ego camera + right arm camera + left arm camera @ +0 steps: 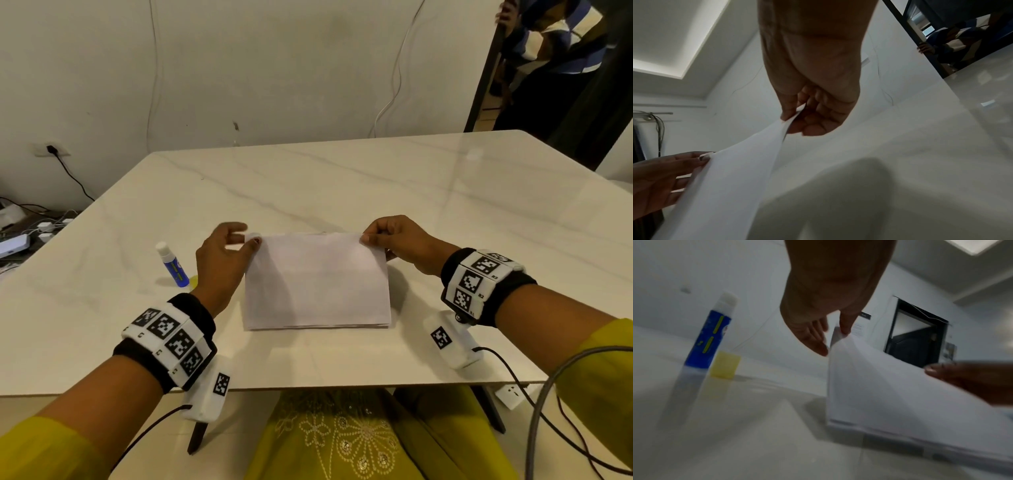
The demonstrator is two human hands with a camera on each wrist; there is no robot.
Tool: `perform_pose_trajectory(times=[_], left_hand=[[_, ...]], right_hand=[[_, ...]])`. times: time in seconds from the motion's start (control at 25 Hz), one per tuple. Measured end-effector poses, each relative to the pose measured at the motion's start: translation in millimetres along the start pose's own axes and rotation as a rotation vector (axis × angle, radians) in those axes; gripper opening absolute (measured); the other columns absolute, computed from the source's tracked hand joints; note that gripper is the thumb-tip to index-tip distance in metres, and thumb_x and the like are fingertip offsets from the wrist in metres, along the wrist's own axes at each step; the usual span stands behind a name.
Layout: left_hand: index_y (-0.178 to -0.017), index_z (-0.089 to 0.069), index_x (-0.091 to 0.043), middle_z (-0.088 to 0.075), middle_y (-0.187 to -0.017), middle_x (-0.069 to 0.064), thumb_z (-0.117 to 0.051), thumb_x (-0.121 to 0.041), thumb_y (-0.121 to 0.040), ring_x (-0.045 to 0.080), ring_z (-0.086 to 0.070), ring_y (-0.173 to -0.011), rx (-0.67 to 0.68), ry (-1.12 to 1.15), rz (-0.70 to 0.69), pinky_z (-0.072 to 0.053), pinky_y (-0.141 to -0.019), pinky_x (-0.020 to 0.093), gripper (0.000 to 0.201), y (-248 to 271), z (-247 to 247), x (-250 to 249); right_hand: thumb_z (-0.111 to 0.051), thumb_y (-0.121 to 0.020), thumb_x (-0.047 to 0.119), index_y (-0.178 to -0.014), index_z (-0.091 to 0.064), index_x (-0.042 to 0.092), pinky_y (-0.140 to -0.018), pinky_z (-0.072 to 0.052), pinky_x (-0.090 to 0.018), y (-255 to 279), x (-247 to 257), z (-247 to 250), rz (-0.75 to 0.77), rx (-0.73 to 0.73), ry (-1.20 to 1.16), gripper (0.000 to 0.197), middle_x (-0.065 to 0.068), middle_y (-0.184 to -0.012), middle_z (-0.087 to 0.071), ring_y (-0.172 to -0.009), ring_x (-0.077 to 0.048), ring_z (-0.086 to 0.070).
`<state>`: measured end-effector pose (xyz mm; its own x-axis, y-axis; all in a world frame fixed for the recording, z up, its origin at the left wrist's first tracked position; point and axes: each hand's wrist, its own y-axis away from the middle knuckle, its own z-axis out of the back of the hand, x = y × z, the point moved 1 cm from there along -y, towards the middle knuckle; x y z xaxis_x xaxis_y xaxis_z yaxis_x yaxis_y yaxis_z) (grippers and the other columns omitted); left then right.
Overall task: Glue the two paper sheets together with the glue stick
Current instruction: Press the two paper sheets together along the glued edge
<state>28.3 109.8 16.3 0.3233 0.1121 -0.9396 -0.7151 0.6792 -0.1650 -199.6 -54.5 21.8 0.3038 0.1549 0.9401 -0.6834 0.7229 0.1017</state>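
Observation:
White paper sheets (317, 281) lie stacked in the middle of the table, their near edges on the top and the far edge lifted. My left hand (252, 240) pinches the far left corner between thumb and finger. My right hand (366, 238) pinches the far right corner, as the right wrist view shows (793, 117). The uncapped blue glue stick (173, 265) with its white tip stands left of my left hand, apart from it. Its yellow cap (725, 365) stands beside it. In the left wrist view the paper (890, 386) slopes up to my left hand (835, 337).
The pale marble table (342, 178) reaches far beyond the paper; its near edge (308, 389) is just below my wrists. Cables and power adapters (44, 226) lie on the floor at the left. A person (555, 41) stands in the doorway at the back right.

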Motion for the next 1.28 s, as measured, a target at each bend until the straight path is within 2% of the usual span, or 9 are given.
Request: perform_pose_trajectory(times=[0.12,0.24,0.4,0.6,0.76,0.88,1.0,1.12,1.28], left_hand=[[-0.119,-0.045,-0.011,-0.043,-0.113,0.005,-0.077,-0.026,-0.072,0.021,-0.051,-0.093,-0.188,-0.197,-0.305,-0.047,-0.077,0.031,0.059,4,-9,-16],[-0.114,-0.047,-0.014,-0.046,-0.111,0.0,-0.079,-0.032,-0.067,0.016,-0.051,-0.095,-0.038,-0.133,-0.435,-0.046,-0.076,0.026,0.059,14,-28,-38],[-0.119,-0.049,-0.023,-0.055,-0.116,-0.005,-0.077,-0.03,-0.071,0.01,-0.059,-0.097,0.408,-0.088,-0.327,-0.055,-0.072,0.023,0.056,34,-59,-58],[-0.104,-0.063,-0.015,-0.069,-0.095,-0.001,-0.054,-0.013,-0.088,0.016,-0.066,-0.086,0.396,0.204,-0.23,-0.054,-0.074,0.027,0.018,28,-55,-52],[-0.1,-0.065,-0.014,-0.073,-0.082,-0.001,-0.048,-0.004,-0.089,0.013,-0.067,-0.074,0.54,0.589,0.043,-0.057,-0.064,0.026,0.022,21,-44,-46],[-0.099,-0.067,-0.012,-0.074,-0.078,0.001,-0.048,-0.005,-0.087,0.014,-0.068,-0.069,0.543,0.659,0.152,-0.058,-0.063,0.026,0.023,12,-35,-37],[-0.102,-0.065,-0.01,-0.074,-0.078,0.002,-0.046,-0.005,-0.091,0.017,-0.067,-0.069,0.535,0.523,0.245,-0.057,-0.063,0.027,0.022,7,-29,-18],[-0.09,-0.066,-0.013,-0.069,-0.08,0.007,-0.051,-0.003,-0.09,0.022,-0.063,-0.074,0.47,0.248,0.25,-0.055,-0.066,0.03,0.018,7,-26,-3],[-0.081,-0.064,-0.015,-0.065,-0.081,0.006,-0.058,-0.002,-0.086,0.02,-0.063,-0.073,0.458,0.039,0.17,-0.054,-0.063,0.032,0.015,8,-22,-2]], right_hand=[[-0.059,-0.086,0.01,-0.065,-0.055,0.017,-0.054,-0.045,-0.021,-2,19,8,0.127,-0.331,0.039,0.023,0.002,-0.071,-0.056,-0.064,-0.012,-0.053],[-0.059,-0.082,0.013,-0.06,-0.052,0.02,-0.059,-0.047,-0.034,1,39,3,0.265,-0.565,0.074,0.024,0.003,-0.066,-0.055,-0.064,-0.02,-0.055],[-0.06,-0.084,0.013,-0.063,-0.052,0.017,-0.061,-0.054,-0.037,18,58,-42,0.322,-0.398,0.069,0.023,-0.006,-0.072,-0.063,-0.068,-0.023,-0.063],[-0.051,-0.086,0.04,-0.073,-0.064,0.002,-0.068,-0.054,-0.041,24,61,-54,0.373,-0.324,0.087,0.041,-0.012,-0.066,-0.067,-0.066,-0.03,-0.065],[-0.049,-0.079,0.044,-0.09,-0.066,0.02,-0.085,-0.041,-0.036,10,55,-30,0.389,-0.475,0.336,0.031,0.007,-0.097,-0.065,-0.098,-0.017,-0.05],[-0.053,-0.08,0.04,-0.072,-0.069,0.026,-0.095,-0.043,-0.042,-1,55,-11,0.281,-0.243,0.251,0.022,0.011,-0.083,-0.067,-0.096,-0.016,-0.061],[-0.056,-0.086,0.018,-0.081,-0.069,0.006,-0.093,-0.044,-0.038,-6,46,-3,0.079,0.082,0.349,0.018,-0.001,-0.081,-0.065,-0.085,-0.016,-0.059],[-0.056,-0.089,0.015,-0.074,-0.061,0.013,-0.074,-0.043,-0.025,-3,26,-5,-0.092,0.302,0.397,0.016,-0.002,-0.075,-0.058,-0.072,-0.014,-0.052],[-0.056,-0.09,0.015,-0.077,-0.057,0.017,-0.056,-0.041,-0.013,-4,9,-12,-0.054,0.321,0.457,0.014,0.0,-0.073,-0.056,-0.065,-0.009,-0.05]])
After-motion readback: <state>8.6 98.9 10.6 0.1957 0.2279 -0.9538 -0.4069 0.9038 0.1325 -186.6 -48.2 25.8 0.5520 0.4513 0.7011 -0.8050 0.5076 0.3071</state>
